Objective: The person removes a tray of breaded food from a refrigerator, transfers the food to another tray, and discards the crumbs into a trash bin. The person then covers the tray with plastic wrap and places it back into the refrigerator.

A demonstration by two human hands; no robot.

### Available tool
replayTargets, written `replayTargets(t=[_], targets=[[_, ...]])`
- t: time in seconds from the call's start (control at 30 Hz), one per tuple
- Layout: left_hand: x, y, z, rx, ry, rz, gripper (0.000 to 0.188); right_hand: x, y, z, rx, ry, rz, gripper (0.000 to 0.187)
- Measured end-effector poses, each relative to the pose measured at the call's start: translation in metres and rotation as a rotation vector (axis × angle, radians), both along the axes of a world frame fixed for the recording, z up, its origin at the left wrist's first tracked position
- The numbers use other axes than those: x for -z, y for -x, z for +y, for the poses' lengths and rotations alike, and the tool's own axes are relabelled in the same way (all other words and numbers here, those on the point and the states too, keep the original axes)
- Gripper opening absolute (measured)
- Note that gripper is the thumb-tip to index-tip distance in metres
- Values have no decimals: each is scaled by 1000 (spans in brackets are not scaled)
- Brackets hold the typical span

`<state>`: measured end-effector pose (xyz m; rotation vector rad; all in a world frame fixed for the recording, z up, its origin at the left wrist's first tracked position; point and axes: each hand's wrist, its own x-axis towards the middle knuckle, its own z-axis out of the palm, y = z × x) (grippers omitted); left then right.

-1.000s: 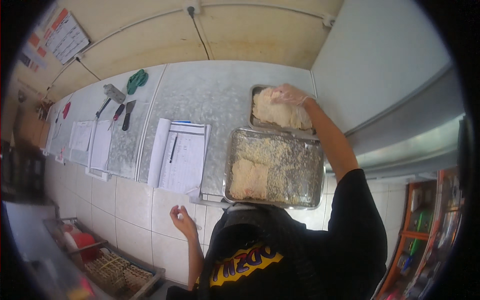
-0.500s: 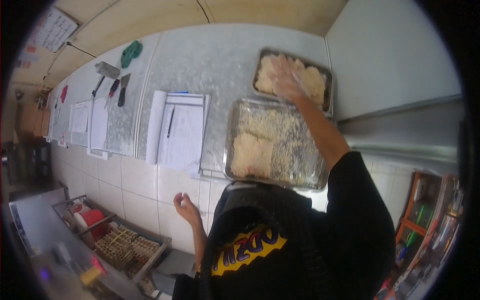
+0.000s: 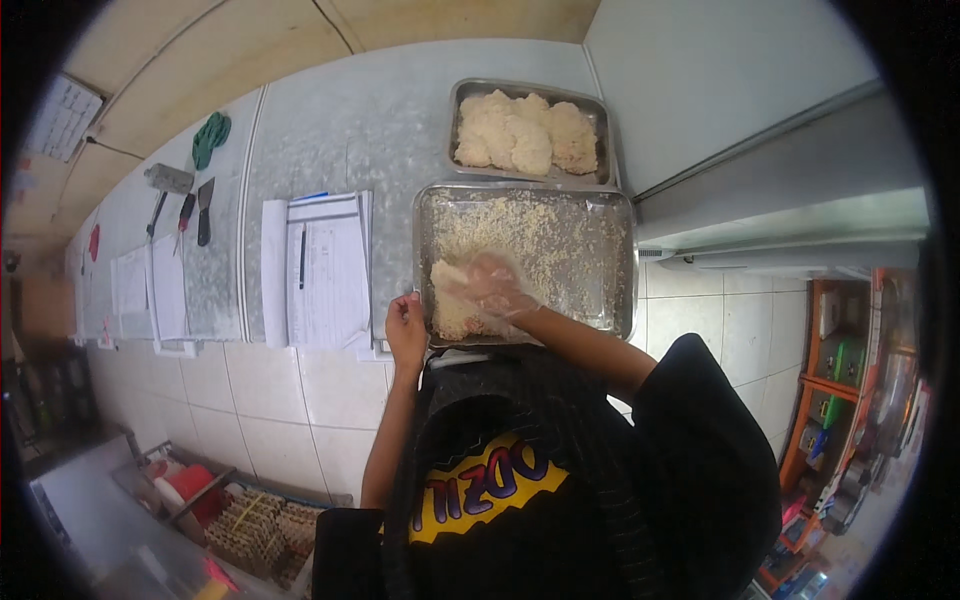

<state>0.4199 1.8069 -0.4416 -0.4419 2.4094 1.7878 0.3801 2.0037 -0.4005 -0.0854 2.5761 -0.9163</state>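
Note:
My right hand (image 3: 495, 287), in a clear plastic glove, lies over a flat crumb-coated piece (image 3: 455, 308) in the near left part of a large metal tray (image 3: 627, 290). Its fingers look laid flat on the piece, slightly blurred, and cover part of it. Loose pale crumbs (image 3: 520, 220) are scattered across the tray's bottom. Bare and curled, my left hand (image 3: 406, 325) closes on the tray's left rim. Just behind stands a smaller metal tray (image 3: 603, 125) with several coated pieces (image 3: 515, 135) lying side by side and overlapping.
Left of the trays, a clipboard with papers (image 3: 330, 270) carries a pen (image 3: 303, 255). Farther left lie a scraper (image 3: 205, 212), a mallet-like tool (image 3: 168, 180) and a green cloth (image 3: 210, 140). A grey panel (image 3: 730, 90) rises at the right. Orange shelving (image 3: 835, 385) stands lower right.
My right hand has moved from the smaller tray's pieces down to the piece in the large tray. My left hand has come up to the large tray's rim. The view has shifted.

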Motion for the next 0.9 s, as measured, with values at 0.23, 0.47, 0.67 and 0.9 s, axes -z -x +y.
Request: replayTargets(t=[0.23, 0.47, 0.67, 0.9], targets=[[2, 12, 10, -58, -35, 28, 31, -24, -4, 35, -165, -10, 119, 55], [5, 15, 7, -119, -220, -14, 29, -101, 27, 90, -520, -359, 862, 53], [8, 12, 5, -177, -255, -3, 31, -181, 108, 136, -27, -229, 315, 56], [5, 12, -1, -189, -155, -10, 32, -132, 170, 194, -105, -259, 466, 51]])
